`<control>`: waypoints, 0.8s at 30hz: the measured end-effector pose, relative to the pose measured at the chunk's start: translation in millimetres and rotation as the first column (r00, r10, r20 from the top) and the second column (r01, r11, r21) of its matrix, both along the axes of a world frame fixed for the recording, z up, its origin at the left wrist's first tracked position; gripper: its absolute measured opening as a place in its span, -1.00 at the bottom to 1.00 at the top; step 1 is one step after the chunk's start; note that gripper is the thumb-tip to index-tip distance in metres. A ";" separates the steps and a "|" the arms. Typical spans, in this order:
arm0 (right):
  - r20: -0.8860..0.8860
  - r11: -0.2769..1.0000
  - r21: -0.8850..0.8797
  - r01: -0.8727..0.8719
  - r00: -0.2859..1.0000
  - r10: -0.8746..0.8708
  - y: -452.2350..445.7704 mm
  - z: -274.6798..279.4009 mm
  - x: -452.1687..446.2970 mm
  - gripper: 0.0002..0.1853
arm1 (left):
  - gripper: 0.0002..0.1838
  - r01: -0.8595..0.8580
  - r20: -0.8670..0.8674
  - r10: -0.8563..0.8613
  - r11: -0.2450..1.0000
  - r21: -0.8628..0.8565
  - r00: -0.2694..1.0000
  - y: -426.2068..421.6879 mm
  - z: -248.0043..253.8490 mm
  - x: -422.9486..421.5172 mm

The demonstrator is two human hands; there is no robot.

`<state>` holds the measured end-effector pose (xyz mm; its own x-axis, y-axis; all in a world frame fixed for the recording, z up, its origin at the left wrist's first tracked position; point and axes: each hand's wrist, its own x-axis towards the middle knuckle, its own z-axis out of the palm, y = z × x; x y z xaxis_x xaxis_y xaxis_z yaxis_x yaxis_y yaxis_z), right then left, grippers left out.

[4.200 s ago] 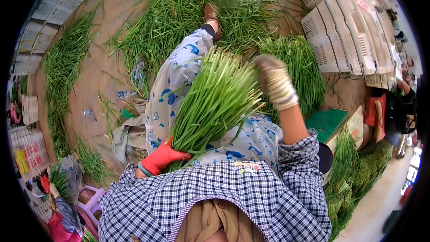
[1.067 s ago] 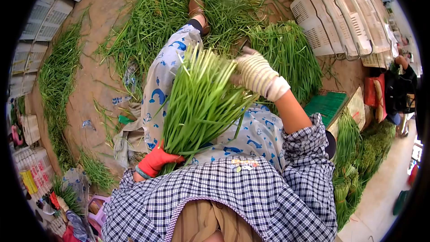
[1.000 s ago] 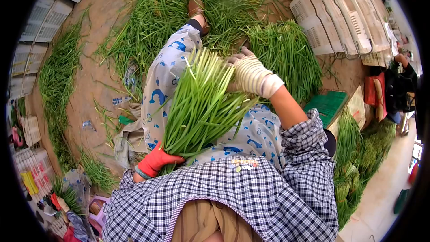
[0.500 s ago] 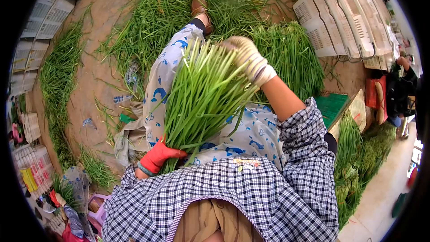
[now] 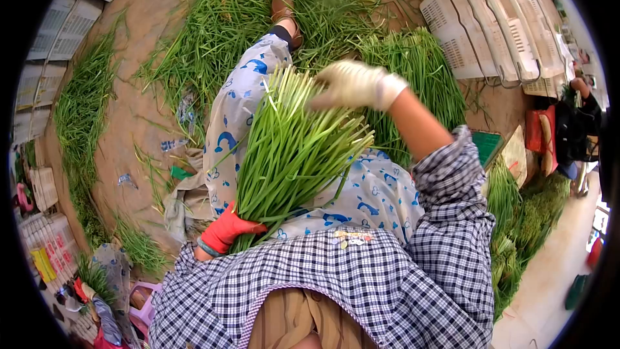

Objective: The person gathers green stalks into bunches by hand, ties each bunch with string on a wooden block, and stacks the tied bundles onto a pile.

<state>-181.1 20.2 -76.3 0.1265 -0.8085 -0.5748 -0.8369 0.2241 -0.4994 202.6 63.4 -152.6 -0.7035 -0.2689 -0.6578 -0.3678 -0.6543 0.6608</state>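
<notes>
My left hand (image 5: 231, 227), in a red glove, is wrapped round the lower, leafy part of a bunch of chives (image 5: 284, 155). The bunch fans out upward over my lap, its pale cut ends uppermost. My right hand (image 5: 352, 84), in a white glove, is at the upper right of the bunch, beside the pale ends. Motion blurs its fingers, so I cannot make out whether they grip any stalks. A patterned plastic apron (image 5: 226, 129) with blue dolphins covers my legs beneath the bunch.
Loose chives (image 5: 219, 19) lie heaped round my outstretched foot, and a neater pile (image 5: 416, 84) lies to the right. White plastic crates (image 5: 452, 32) stand at upper right, with more crates (image 5: 58, 39) at left. A green board (image 5: 485, 145) is by my right elbow. Another person (image 5: 584, 123) is at far right.
My right hand has moved slightly down across the tops of the stalks, and its forearm has swung to the right. My left hand keeps its hold on the bunch, almost unmoved.
</notes>
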 end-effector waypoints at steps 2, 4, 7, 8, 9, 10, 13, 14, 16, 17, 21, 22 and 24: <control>0.186 0.982 -0.033 0.187 0.966 -0.178 0.1 -41.0 7.2 -0.62 | -0.17 0.065 0.024 -0.065 0.998 0.004 0.998 -1.0 -1.5 1.1; 0.422 0.897 -0.117 0.427 0.839 -0.344 -6.4 -71.3 -16.3 -0.69 | -0.20 -0.029 0.024 0.029 1.000 -0.005 0.999 2.2 1.4 -1.4; 0.657 0.679 -0.164 0.716 0.593 -0.466 -3.7 -76.2 -77.2 -0.68 | -0.22 -0.071 0.105 0.056 0.987 0.146 0.993 2.1 -2.4 10.7; 0.806 0.479 -0.117 0.870 0.365 -0.466 2.6 -72.8 -99.4 -0.65 | -0.24 -0.009 0.084 -0.007 0.983 0.182 0.996 0.8 -9.6 19.4; 0.911 0.264 -0.020 0.964 0.127 -0.393 8.4 -68.9 -112.1 -0.61 | -0.24 0.001 0.080 -0.016 0.983 0.183 0.997 4.1 -8.5 19.0; 0.910 0.258 -0.024 0.966 0.127 -0.394 18.6 -58.0 -108.7 -0.61 | -0.24 -0.086 -0.015 0.094 0.956 0.281 0.995 8.6 -6.4 16.2; 0.867 0.635 0.104 0.766 0.243 -0.435 43.5 -53.7 -95.3 -0.23 | -0.30 -0.210 -0.117 0.283 0.882 0.423 0.952 16.5 -4.5 3.4; 0.855 0.714 0.093 0.694 0.312 -0.414 65.0 -63.6 -86.0 -0.25 | -0.29 -0.168 -0.174 0.280 0.862 0.479 0.944 15.5 -12.1 6.6; 0.876 0.799 -0.019 0.602 0.395 -0.277 96.2 -59.5 -43.4 -0.19 | -0.26 -0.145 -0.221 0.305 0.831 0.537 0.926 18.6 -16.7 8.9; 0.861 0.796 0.021 0.605 0.394 -0.322 101.5 -67.8 -28.0 -0.20 | -0.26 -0.145 -0.218 0.302 0.832 0.536 0.928 20.2 -15.1 7.6; 0.732 0.677 0.397 0.620 0.231 -0.641 109.7 -46.3 21.1 -0.31 | -0.26 -0.129 -0.254 0.323 0.812 0.569 0.912 20.2 -13.9 3.5; 0.767 0.610 0.400 0.684 0.114 -0.631 111.7 -61.0 12.3 -0.49 | -0.24 -0.121 -0.271 0.324 0.813 0.569 0.907 19.9 -13.7 3.8; 0.880 0.451 0.225 0.864 0.018 -0.474 107.4 -52.9 -24.7 -0.65 | -0.22 -0.164 -0.229 0.329 0.829 0.534 0.916 19.9 -1.9 -2.0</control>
